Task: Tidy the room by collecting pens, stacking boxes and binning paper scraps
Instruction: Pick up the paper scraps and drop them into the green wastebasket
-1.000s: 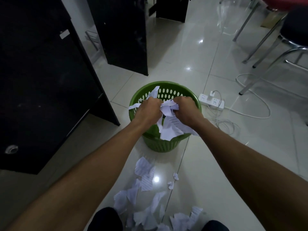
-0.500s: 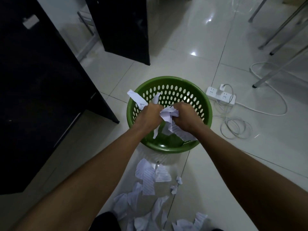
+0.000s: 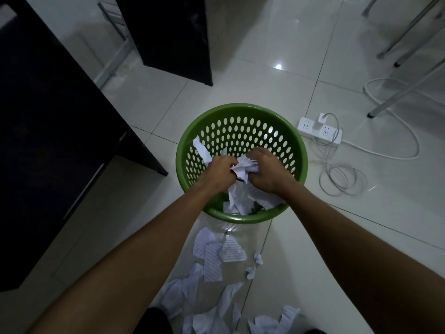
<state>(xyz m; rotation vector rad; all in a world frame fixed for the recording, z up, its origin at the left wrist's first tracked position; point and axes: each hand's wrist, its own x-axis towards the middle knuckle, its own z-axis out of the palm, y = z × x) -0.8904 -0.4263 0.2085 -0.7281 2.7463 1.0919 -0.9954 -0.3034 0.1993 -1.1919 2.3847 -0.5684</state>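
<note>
Scraps of lined paper [image 3: 243, 168] are bunched into one crumpled wad between my two hands, right over the mouth of the green perforated bin [image 3: 240, 107]. My left hand [image 3: 220, 173] has its fingers curled tight round the left side of the wad, and one long strip pokes up and away past its knuckles toward the bin's left wall. My right hand [image 3: 267, 172] grips the right side the same way, fingers folded in, knuckles up. Ragged ends of the wad hang down below both fists into the bin, where a few pieces lie against the near wall.

The bin stands on the pale tiled floor [image 3: 361, 237]. Near me, just short of the bin's near rim, more torn pieces [image 3: 212, 256] lie scattered on the tiles, flat strips and a couple of small balled bits, trailing back toward my feet.

To the right of the bin sits a white power strip [image 3: 320, 130] with a plug in it, and a loose coil of cable [image 3: 342, 177] lies nearer on the floor. A dark cabinet [image 3: 48, 141] fills the left side, and metal chair legs [image 3: 409, 32] stand at the far right.
</note>
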